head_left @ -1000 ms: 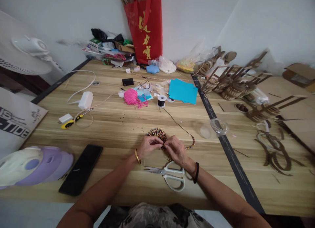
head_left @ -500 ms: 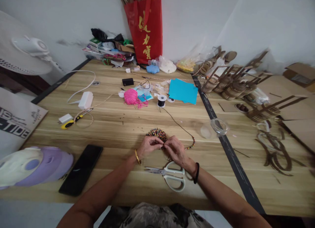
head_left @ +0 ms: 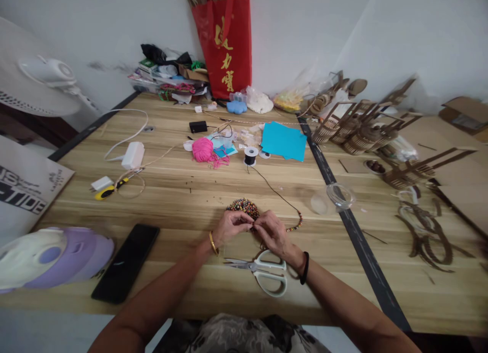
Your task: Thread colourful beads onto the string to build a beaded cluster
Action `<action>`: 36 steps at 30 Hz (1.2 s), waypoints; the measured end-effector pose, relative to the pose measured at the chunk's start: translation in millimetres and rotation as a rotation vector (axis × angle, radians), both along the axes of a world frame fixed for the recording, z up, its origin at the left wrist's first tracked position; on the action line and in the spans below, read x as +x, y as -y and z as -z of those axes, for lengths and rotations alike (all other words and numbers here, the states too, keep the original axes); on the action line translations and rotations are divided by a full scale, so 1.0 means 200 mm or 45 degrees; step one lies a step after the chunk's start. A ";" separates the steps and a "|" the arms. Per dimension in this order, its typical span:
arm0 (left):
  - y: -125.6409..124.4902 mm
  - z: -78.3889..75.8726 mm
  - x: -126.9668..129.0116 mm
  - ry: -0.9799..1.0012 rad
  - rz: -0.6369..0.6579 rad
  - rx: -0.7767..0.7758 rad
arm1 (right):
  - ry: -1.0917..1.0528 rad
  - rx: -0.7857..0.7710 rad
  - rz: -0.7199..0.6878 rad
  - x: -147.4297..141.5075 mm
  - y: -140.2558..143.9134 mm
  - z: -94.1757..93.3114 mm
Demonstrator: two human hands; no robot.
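Note:
My left hand (head_left: 229, 227) and my right hand (head_left: 273, 233) meet fingertip to fingertip just in front of a pile of small coloured beads (head_left: 242, 206) on the wooden table (head_left: 183, 190). Both pinch something tiny between them; it looks like a bead and the end of a thin dark cord (head_left: 275, 192). That cord runs back to a black spool (head_left: 250, 155) and carries a short strand of threaded beads (head_left: 295, 225) to the right of my right hand. White-handled scissors (head_left: 263, 272) lie shut just below my hands.
A black phone (head_left: 125, 261) and a purple-white fan (head_left: 46, 256) lie at the front left. A clear plastic cup (head_left: 332, 197) lies at right. Pink yarn (head_left: 204, 150), blue paper (head_left: 284, 141), a red bag (head_left: 225, 42) and wooden cut-outs (head_left: 362, 129) sit further back.

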State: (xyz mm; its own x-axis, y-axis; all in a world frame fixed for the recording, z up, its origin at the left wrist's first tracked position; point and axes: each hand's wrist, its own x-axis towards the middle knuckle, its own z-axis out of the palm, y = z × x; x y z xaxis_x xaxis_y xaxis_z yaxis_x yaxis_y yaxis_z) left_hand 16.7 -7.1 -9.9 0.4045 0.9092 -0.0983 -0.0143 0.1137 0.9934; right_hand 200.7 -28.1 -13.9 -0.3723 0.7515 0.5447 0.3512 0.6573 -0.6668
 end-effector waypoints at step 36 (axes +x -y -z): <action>0.00 -0.01 0.01 0.024 -0.035 0.007 | -0.052 -0.061 0.013 -0.01 0.01 -0.04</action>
